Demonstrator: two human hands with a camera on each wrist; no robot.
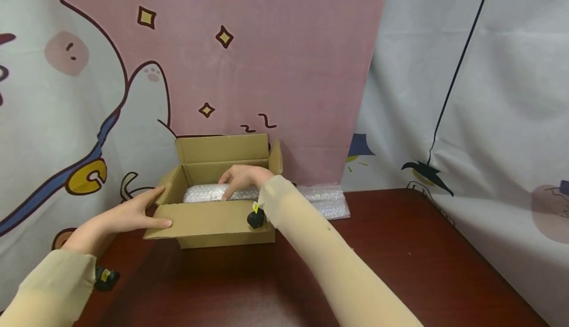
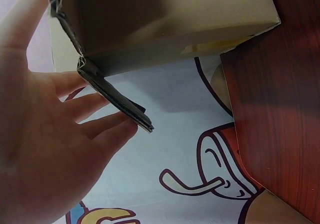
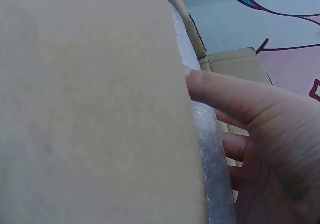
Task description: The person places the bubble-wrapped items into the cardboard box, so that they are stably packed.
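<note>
An open cardboard box (image 1: 226, 240) stands on the table with its flaps spread. Inside lies a long bubble-wrapped bundle (image 1: 202, 193); the wrap hides its contents. My right hand (image 1: 244, 178) reaches in from above and grips the bundle, thumb on the near side and fingers on the far side. In the right wrist view the front flap (image 3: 100, 104) covers much of that bundle (image 3: 212, 149). At the box's left corner, my left hand (image 1: 129, 213) is spread, thumb on the front flap and fingers against the outside of the side flap (image 2: 115, 96).
More bubble wrap (image 1: 326, 201) lies flat on the table to the right of the box. The dark red wooden table (image 1: 400, 258) runs back to a printed cloth backdrop (image 1: 284, 70). Another cloth hangs along the right side.
</note>
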